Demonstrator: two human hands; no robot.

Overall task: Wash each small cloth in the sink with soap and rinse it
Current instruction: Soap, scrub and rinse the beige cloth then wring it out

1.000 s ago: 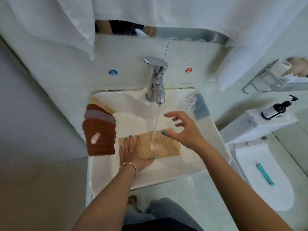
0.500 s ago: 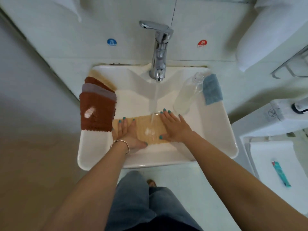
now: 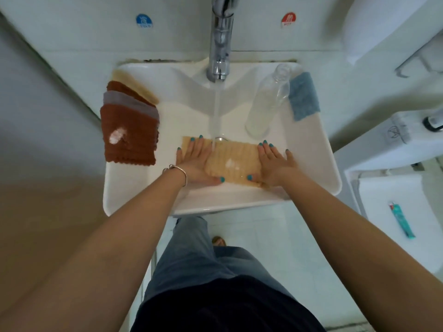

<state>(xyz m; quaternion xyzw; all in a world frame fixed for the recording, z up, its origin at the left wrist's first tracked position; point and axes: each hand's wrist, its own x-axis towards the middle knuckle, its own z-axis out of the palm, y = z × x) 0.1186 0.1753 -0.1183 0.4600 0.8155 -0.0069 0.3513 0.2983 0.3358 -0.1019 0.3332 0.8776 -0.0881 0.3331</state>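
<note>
A beige ribbed cloth (image 3: 231, 161) lies spread flat in the white sink (image 3: 309, 149) under a running stream from the chrome tap (image 3: 219, 46). A white soapy patch sits near its middle. My left hand (image 3: 194, 159) lies flat on the cloth's left end, fingers straight. Flat on its right end rests my right hand (image 3: 273, 161). A stack of small cloths (image 3: 129, 125), rust-brown on top with a white soap blob, hangs over the sink's left rim. One blue cloth (image 3: 303, 97) lies on the right rim.
A clear plastic bottle (image 3: 267, 106) leans inside the basin at the right, close to my right hand. Blue cold and red hot stickers mark the wall tiles. A toilet (image 3: 393, 207) with a teal tube on its lid stands at the right.
My right hand came down from above the basin onto the cloth, then slid to its right end. Both hands moved apart, spreading the cloth. The view tilted down and closer.
</note>
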